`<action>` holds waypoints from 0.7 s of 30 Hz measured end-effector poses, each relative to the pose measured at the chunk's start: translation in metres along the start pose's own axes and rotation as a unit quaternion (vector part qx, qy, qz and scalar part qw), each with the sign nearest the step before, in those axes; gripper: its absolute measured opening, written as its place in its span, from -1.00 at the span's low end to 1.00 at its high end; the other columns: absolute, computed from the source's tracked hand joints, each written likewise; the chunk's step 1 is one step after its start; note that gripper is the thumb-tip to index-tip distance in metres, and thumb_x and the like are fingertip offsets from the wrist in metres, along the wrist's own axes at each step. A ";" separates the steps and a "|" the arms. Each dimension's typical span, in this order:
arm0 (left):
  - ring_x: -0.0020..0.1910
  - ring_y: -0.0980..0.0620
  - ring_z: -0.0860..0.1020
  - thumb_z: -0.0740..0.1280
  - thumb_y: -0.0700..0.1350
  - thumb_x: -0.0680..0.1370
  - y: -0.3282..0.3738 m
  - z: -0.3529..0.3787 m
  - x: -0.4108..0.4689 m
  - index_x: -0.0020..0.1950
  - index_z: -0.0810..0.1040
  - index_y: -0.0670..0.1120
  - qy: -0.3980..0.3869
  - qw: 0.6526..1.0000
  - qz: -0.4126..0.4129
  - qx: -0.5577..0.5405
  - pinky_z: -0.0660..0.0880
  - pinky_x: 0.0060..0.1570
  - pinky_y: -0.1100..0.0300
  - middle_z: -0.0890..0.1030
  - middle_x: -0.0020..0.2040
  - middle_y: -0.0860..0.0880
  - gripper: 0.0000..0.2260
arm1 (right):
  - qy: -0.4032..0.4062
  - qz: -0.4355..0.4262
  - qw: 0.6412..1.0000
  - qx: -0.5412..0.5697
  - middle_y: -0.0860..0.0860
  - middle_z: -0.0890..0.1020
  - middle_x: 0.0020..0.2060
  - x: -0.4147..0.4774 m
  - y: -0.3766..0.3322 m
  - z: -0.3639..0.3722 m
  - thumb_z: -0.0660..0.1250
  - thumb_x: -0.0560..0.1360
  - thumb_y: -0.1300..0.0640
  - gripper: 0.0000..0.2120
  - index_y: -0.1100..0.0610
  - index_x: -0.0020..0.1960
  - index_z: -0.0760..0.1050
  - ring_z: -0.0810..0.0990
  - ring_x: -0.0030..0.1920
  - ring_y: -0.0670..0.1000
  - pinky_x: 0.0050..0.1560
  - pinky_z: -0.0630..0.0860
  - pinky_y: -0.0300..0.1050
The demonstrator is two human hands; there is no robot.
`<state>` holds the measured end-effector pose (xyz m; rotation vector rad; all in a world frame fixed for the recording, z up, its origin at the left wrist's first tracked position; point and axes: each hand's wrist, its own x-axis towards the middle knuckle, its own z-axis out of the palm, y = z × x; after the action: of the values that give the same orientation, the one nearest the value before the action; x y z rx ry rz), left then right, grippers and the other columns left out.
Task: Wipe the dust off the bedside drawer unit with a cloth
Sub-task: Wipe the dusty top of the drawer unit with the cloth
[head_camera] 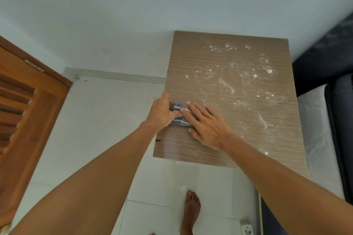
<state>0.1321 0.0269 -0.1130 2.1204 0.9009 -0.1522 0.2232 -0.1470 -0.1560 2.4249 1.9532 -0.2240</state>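
Observation:
The bedside drawer unit [225, 63] shows its brown ribbed top from above, with white dust specks and smears spread over its middle and right side. A small folded grey cloth [180, 114] with pale stripes lies near the top's left edge. My left hand [162, 111] pinches the cloth's left end at that edge. My right hand [208, 126] lies flat over the cloth's right part with fingers spread, pressing it onto the top. Much of the cloth is hidden under both hands.
A brown louvred wooden door [24, 112] stands at the left. A pale wall is behind the unit. A dark bed with a white mattress edge [317, 131] borders the right. White floor tiles, my bare foot [192, 210] and a white socket strip [247, 229] lie below.

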 end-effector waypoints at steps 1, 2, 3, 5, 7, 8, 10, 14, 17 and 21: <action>-0.13 -0.03 0.57 0.53 -0.05 0.39 -0.001 -0.002 0.001 0.04 0.42 -0.13 -0.007 1.000 0.001 0.001 0.54 -0.14 0.12 0.58 -0.08 -0.07 -0.62 | -0.005 -0.008 1.000 0.007 0.17 0.18 0.54 0.003 0.002 0.002 0.00 0.61 -0.14 -0.39 0.06 0.59 -0.01 0.29 0.47 0.20 0.33 0.37 0.14; -0.13 -0.02 0.57 0.51 -0.06 0.41 -0.003 -0.004 0.003 0.03 0.45 -0.12 -0.017 1.000 0.001 0.000 0.53 -0.17 0.16 0.59 -0.08 -0.06 -0.67 | -0.006 -0.013 1.000 0.014 0.16 0.15 0.55 0.007 0.005 0.004 0.02 0.61 -0.16 -0.37 0.04 0.59 -0.05 0.30 0.47 0.20 0.32 0.38 0.13; -0.11 0.00 0.58 0.49 -0.08 0.44 -0.005 -0.007 0.005 0.03 0.48 -0.11 -0.024 1.000 0.000 -0.004 0.52 -0.18 0.21 0.59 -0.07 -0.05 -0.72 | -0.004 -0.019 1.000 0.019 0.16 0.14 0.55 0.011 0.007 0.005 0.05 0.61 -0.17 -0.36 0.02 0.59 -0.07 0.31 0.46 0.19 0.31 0.40 0.12; -0.06 0.03 0.58 0.42 -0.14 0.49 -0.010 -0.012 0.010 0.07 0.54 -0.08 -0.019 0.999 -0.014 -0.023 0.45 -0.22 0.34 0.61 -0.04 -0.02 -0.82 | 0.005 -0.033 0.999 0.020 0.16 0.18 0.54 0.016 0.010 0.006 0.10 0.60 -0.16 -0.34 0.04 0.59 -0.06 0.35 0.44 0.19 0.30 0.43 0.09; -0.04 0.05 0.57 0.34 -0.22 0.53 -0.014 -0.015 0.015 0.11 0.56 -0.08 0.010 0.998 -0.039 -0.048 0.40 -0.26 0.40 0.60 0.00 -0.03 -0.83 | 0.027 -0.044 0.999 0.017 0.18 0.29 0.49 0.019 0.010 0.007 0.22 0.57 -0.10 -0.32 0.08 0.57 0.03 0.43 0.38 0.18 0.27 0.47 0.07; -0.04 0.06 0.56 0.31 -0.24 0.55 -0.015 -0.015 0.018 0.14 0.56 -0.09 0.028 0.997 -0.050 -0.054 0.40 -0.26 0.39 0.60 0.02 -0.04 -0.81 | 0.044 -0.048 0.998 0.016 0.18 0.37 0.45 0.020 0.010 0.007 0.31 0.53 -0.05 -0.31 0.10 0.55 0.09 0.48 0.33 0.17 0.22 0.50 0.06; -0.05 0.04 0.55 0.28 -0.24 0.57 -0.016 -0.014 0.023 0.18 0.54 -0.11 0.065 0.995 -0.061 -0.042 0.44 -0.22 0.34 0.59 0.05 -0.07 -0.80 | 0.075 -0.055 0.996 0.013 0.20 0.48 0.35 0.022 0.011 0.008 0.44 0.44 0.08 -0.27 0.14 0.51 0.18 0.56 0.20 0.18 0.11 0.57 0.07; 0.08 -0.03 0.53 0.31 -0.17 0.56 -0.008 -0.009 0.038 0.29 0.47 -0.10 0.081 0.994 -0.078 -0.006 0.47 0.03 0.17 0.54 0.15 -0.11 -0.70 | 0.110 -0.092 0.989 0.021 0.21 0.58 0.18 0.037 0.020 0.006 0.36 0.39 0.21 -0.37 0.19 0.43 0.27 0.62 -0.02 0.19 -0.04 0.62 0.07; 0.18 -0.09 0.52 0.32 -0.15 0.55 0.003 -0.006 0.054 0.36 0.42 -0.06 0.065 0.994 -0.089 0.013 0.48 0.12 0.10 0.52 0.22 -0.11 -0.63 | 0.113 -0.081 0.989 0.043 0.21 0.63 0.09 0.053 0.040 -0.005 0.44 0.32 0.25 -0.39 0.24 0.36 0.42 0.63 -0.11 0.18 -0.07 0.63 0.04; 0.14 -0.15 0.54 0.36 -0.11 0.51 0.015 -0.006 0.073 0.37 0.34 -0.01 0.034 0.994 -0.088 0.048 0.52 0.11 -0.06 0.53 0.17 -0.11 -0.56 | 0.108 -0.031 0.992 0.056 0.22 0.61 0.13 0.084 0.089 -0.031 0.45 0.39 0.25 -0.39 0.23 0.41 0.38 0.62 -0.01 0.19 0.04 0.61 0.14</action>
<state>0.1945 0.0651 -0.1277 2.1432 1.1433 -0.2184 0.3307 -0.0813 -0.1421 2.5572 2.1600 -0.0760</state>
